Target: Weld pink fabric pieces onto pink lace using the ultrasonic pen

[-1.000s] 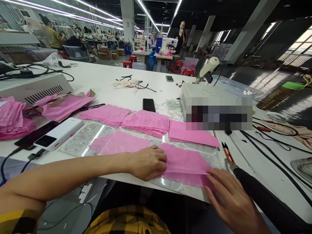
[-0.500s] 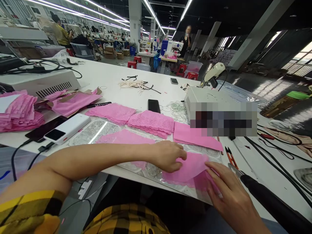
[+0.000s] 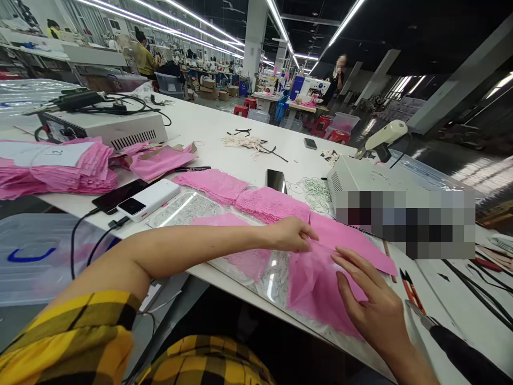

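My left hand [image 3: 294, 234] reaches across the table with bent fingers pinched on the far edge of a sheer pink fabric piece [image 3: 306, 278]. The piece looks creased and partly lifted, lying over more pink fabric. My right hand [image 3: 372, 302] is at its right side, thumb and fingers apart, fingertips at the fabric. Beyond the hands lie a stack of pink lace pieces [image 3: 272, 203] and a flat pink stack [image 3: 348, 240]. Another pink lace piece [image 3: 250, 262] shows below my left forearm, on a clear plastic-like sheet [image 3: 276, 280].
Orange-handled snips [image 3: 412, 291] and a black-handled tool [image 3: 460, 342] lie at the right. A pale box-shaped machine [image 3: 372, 176] stands behind. Left are a white power bank [image 3: 148, 200], a dark phone [image 3: 120, 195] and a pink fabric bundle [image 3: 80, 174]. Cables hang over the edge.
My left hand has moved away from the table's front edge, drawing the sheer fabric's edge with it. The right hand's fingers have spread. The view has turned left.
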{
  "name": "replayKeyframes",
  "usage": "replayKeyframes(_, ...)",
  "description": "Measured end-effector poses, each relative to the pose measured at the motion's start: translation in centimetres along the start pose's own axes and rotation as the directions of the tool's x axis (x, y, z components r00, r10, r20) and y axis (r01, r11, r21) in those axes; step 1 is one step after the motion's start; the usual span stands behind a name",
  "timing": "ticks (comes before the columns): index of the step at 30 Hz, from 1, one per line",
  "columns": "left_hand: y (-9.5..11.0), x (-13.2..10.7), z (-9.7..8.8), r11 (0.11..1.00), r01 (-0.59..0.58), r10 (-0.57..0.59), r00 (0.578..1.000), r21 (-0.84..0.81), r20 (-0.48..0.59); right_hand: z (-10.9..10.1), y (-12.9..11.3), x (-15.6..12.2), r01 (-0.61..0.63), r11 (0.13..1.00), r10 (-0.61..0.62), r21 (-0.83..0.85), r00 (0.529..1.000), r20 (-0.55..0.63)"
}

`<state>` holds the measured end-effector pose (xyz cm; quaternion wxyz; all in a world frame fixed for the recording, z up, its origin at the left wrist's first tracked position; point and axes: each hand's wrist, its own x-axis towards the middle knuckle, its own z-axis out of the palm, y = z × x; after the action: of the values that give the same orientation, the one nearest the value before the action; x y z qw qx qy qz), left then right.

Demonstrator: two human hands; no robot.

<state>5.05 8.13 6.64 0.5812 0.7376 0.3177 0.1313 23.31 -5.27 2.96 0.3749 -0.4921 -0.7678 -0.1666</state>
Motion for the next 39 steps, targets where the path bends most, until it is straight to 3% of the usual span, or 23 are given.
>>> replayKeyframes(4,-2.5,-2.9,-3.3,0.989,0.027,-0.056,0.979,-0.149,-0.195,0.0,-0.2,-2.4,-0.054,0.998,0.055,-0.022,0.996,0.074)
replayKeyframes(8,-5.1,-6.6,-6.4,0.974,0.040,-0.121,0.923,-0.222,-0.364,0.2,0.3,-4.4,0.013,0.998,-0.007,-0.057,0.994,0.108)
replayKeyframes(11,-6.7,-9.3,-7.6,0.975,0.064,-0.158,0.875,-0.215,-0.457,0.2,0.7,-4.4,0.061,0.995,-0.050,-0.074,0.989,0.136)
replayKeyframes(15,-8.3,-11.7,-7.4,0.982,0.087,-0.160,0.854,-0.168,-0.495,0.6,0.3,-2.8,0.072,0.995,-0.060,-0.072,0.985,0.163)
replayKeyframes(21,-8.5,-12.4,-7.0,0.992,0.100,-0.121,0.888,-0.071,-0.444,4.5,-1.6,1.7,-0.136,0.982,0.108,0.130,0.974,0.200)
replayKeyframes(23,-8.2,-12.2,-7.2,0.994,0.111,-0.102,0.890,-0.006,-0.444,5.9,-2.0,3.1,-0.256,0.954,0.200,0.154,0.930,0.308)
replayKeyframes(25,-8.0,-12.0,-7.4,0.991,0.119,-0.074,0.885,0.069,-0.460,7.2,-2.3,4.2,-0.373,0.921,0.287,0.116,0.847,0.446)
replayKeyframes(28,-7.8,-11.8,-7.4,0.976,0.117,-0.014,0.875,0.183,-0.485,8.4,-2.6,5.1,-0.453,0.890,0.358,0.049,0.762,0.540)
replayKeyframes(39,-9.3,-13.5,-8.0,0.888,0.159,0.135,0.807,0.431,-0.575,9.1,-2.1,5.4,-0.479,0.878,0.394,0.016,0.739,0.546)
